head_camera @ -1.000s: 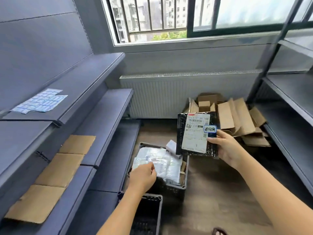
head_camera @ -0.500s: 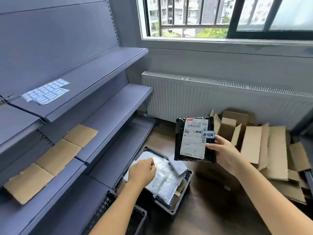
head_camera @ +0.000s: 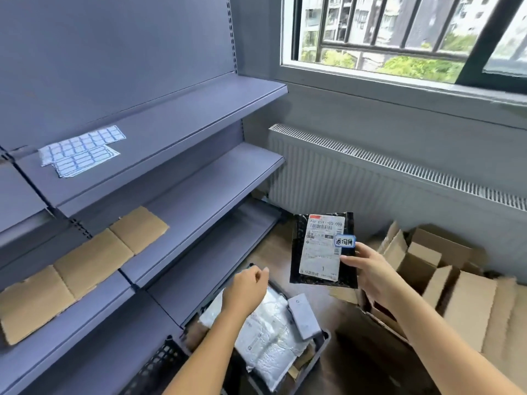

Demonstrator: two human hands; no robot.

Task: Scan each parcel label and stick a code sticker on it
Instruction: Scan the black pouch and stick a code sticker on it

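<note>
Parcel [head_camera: 297,252] in glossy black wrap is held up in the air by the right hand [head_camera: 368,269], above the floor and just right of a dark crate [head_camera: 322,346]. The right fingers grip the parcel at its right edge, thumb on the front and the rest behind it. A white shipping label [head_camera: 322,249] with barcodes covers most of the front, and a small blue-bordered sticker [head_camera: 345,241] with handwriting sits at the label's upper right edge, just above the thumb.

The left hand [head_camera: 246,289] hovers over the crate's near-left corner, seen from the back with its fingers curled inward – whether they pinch anything I cannot tell. Inside the crate lie white plastic mailers [head_camera: 268,334] and a small grey box [head_camera: 303,316] resting on top of them. A second crate [head_camera: 154,372] shows at the bottom edge, left of the left forearm.

On the left stands grey shelving [head_camera: 185,124]; sheets of blue-bordered stickers [head_camera: 81,151] lie on an upper shelf, and flat cardboard pieces [head_camera: 82,260] on the shelf below. Opened cardboard boxes [head_camera: 456,280] are piled on the floor to the right – in front of a white radiator [head_camera: 370,181] under the window [head_camera: 399,38]
</note>
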